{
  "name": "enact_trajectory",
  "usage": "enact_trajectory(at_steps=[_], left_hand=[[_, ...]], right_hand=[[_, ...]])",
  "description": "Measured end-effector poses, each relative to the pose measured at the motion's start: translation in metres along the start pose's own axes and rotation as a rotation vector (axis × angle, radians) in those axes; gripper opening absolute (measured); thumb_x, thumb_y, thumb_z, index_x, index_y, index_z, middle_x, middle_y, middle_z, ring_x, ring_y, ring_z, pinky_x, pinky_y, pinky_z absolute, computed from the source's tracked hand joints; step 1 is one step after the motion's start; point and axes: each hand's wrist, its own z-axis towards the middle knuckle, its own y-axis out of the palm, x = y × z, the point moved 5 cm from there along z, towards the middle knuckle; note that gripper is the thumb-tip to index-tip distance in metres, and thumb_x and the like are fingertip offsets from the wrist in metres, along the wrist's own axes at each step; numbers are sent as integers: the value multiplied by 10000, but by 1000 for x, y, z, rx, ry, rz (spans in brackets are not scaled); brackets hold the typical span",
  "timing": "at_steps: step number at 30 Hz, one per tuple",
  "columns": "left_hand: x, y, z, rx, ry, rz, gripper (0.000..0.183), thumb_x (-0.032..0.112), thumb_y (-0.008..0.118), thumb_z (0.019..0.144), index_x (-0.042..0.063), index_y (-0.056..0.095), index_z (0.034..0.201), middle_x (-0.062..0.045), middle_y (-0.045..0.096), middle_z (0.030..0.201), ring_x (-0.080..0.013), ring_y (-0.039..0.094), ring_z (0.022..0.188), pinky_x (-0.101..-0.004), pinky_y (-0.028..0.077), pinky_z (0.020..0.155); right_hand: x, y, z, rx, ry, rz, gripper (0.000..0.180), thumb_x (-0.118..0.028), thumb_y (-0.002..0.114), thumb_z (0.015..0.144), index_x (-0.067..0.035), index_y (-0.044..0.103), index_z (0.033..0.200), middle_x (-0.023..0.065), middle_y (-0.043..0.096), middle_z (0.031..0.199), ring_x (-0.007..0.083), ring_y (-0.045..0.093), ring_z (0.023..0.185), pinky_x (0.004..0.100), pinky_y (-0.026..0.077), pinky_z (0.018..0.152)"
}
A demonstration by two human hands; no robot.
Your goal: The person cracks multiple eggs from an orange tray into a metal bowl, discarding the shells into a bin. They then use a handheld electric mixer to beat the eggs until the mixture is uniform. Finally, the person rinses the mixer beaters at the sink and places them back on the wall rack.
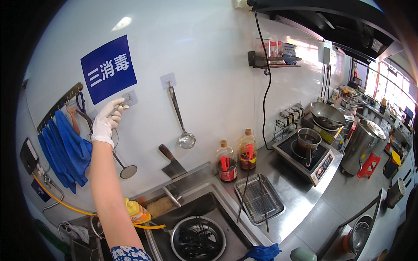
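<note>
My left hand (109,120), in a white glove, is raised to the wall beside a clear adhesive hook (130,98). Its fingers are closed on a thin metal utensil handle; which utensil it belongs to is partly hidden by the hand. Just below, a skimmer with a round mesh head (128,172) hangs against the wall, its upper handle hidden by my wrist. Further right a steel ladle (186,140) hangs from another hook. Blue cloths (70,146), scissors (81,102) and a brush (73,119) hang from a rack at the left. My right hand is out of view.
Below is a sink (225,215) with a steel bowl (222,239) of dark utensils. A cleaver (174,166) stands behind it. On the counter are sauce bottles (227,166), a tray with a rack (279,202) and an induction cooker (294,163) with a pot (308,143).
</note>
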Motion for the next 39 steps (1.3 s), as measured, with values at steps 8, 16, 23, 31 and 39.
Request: enact_trajectory(at_steps=[8,16,23,31,39], left_hand=[[21,-30,7,40,31,194,322,316,659,874,2,616,817,98,461,535,32,282,353,-134,168,295],[31,13,-7,157,106,285,282,255,671,835,-20,625,792,59,503,542,19,289,345,-143,182,302],[29,3,9,236,70,1265,152,146,612,752,0,649,737,-75,611,619,-87,435,380,-242,347,352],[45,31,-3,712,949,2270,182,108,575,799,50,728,878,-158,712,839,-307,704,781,-398,553,679],[96,30,-3,574,867,1934,213,212,574,857,33,676,912,-158,683,789,-297,666,703,-422,507,645]], right_hand=[[-19,35,6,-53,-16,-43,227,23,597,767,7,625,992,56,600,814,153,568,641,287,498,479],[-15,54,12,-103,106,-57,224,8,627,759,-1,633,983,51,605,803,139,566,627,263,482,505],[-23,59,13,-103,65,-40,227,-2,631,752,2,630,979,50,608,812,143,568,655,268,488,551],[0,47,35,-119,77,-73,225,5,615,754,4,623,979,54,603,813,138,556,637,270,478,532],[5,51,32,-128,67,-89,205,-27,631,756,-7,628,959,28,566,719,123,507,536,244,421,485]])
